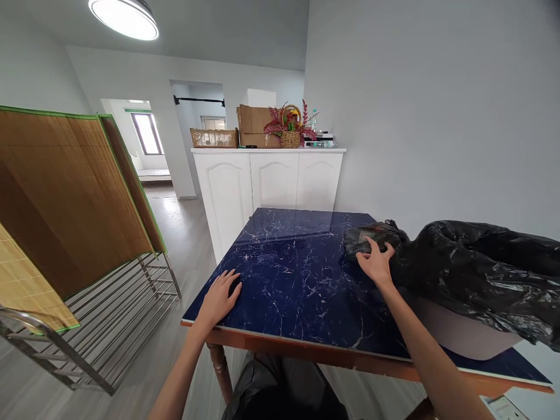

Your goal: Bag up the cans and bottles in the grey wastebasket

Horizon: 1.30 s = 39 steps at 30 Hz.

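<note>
My left hand (221, 298) lies flat on the left front part of the blue marbled table (293, 274), fingers spread and nothing in it. Over on the right, my right hand (376, 261) rests against a small black plastic bag (356, 242) that looks filled and gathered at its top. The fingers of that hand are apart on the bag's near side; whether they grip it is unclear. Just beyond my right forearm stands a pale bin (468, 332) lined with a large black garbage bag (455, 265), whose mouth gapes open.
A white cabinet (273, 181) behind the table carries cardboard boxes (258, 122) and a basket of flowers (290, 139). At left, a bamboo mat (65, 192) hangs over a metal rack (126, 318). A wall (429, 128) borders the right side.
</note>
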Motion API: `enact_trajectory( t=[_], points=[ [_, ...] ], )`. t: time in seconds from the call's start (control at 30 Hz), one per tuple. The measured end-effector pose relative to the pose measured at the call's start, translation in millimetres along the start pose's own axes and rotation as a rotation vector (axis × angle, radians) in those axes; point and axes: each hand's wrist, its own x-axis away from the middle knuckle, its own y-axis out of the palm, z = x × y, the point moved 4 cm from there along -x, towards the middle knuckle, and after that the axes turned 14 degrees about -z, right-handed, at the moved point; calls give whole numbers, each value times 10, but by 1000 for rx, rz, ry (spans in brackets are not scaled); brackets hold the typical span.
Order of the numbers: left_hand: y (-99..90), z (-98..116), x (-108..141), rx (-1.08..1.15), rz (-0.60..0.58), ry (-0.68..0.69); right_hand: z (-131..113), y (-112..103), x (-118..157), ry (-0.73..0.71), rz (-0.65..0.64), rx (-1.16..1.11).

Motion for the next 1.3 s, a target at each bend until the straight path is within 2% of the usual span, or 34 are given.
enact_trajectory(
  t=[0.13, 0.27, 0.5, 0.57, 0.63, 0.77, 0.87, 0.97, 1.07, 1.2, 1.3],
  points=[
    [15, -22, 0, 6, 15, 1, 94, 67, -210, 76, 39, -21],
    [6, -23, 2, 9, 15, 8, 77, 244, -143, 7, 2, -63],
    [-39, 8, 6, 1, -7, 10, -356, 666, 158, -238, -183, -102],
    [-41, 11, 5, 2, -10, 10, -442, 637, 183, -279, -196, -76],
    [-37, 10, 2, 5, -10, 11, -438, 501, 143, -245, -149, -34],
    [-28, 1, -2, 13, 2, 9, -265, 187, -22, -36, -57, 92],
    [-27, -4, -2, 17, 14, 12, -171, 126, -100, 84, -63, 183],
    [-31, -4, 0, 19, 24, 15, -171, 171, -118, 152, -67, 230],
    [-33, -4, -1, 23, 29, 17, -242, 244, -61, 160, -65, 241],
    [-32, 0, -4, 31, 29, 20, -409, 410, 172, 82, -76, 224],
    [-36, 9, 0, 36, 32, 18, -614, 641, 423, -31, -114, 184]
  ],
)
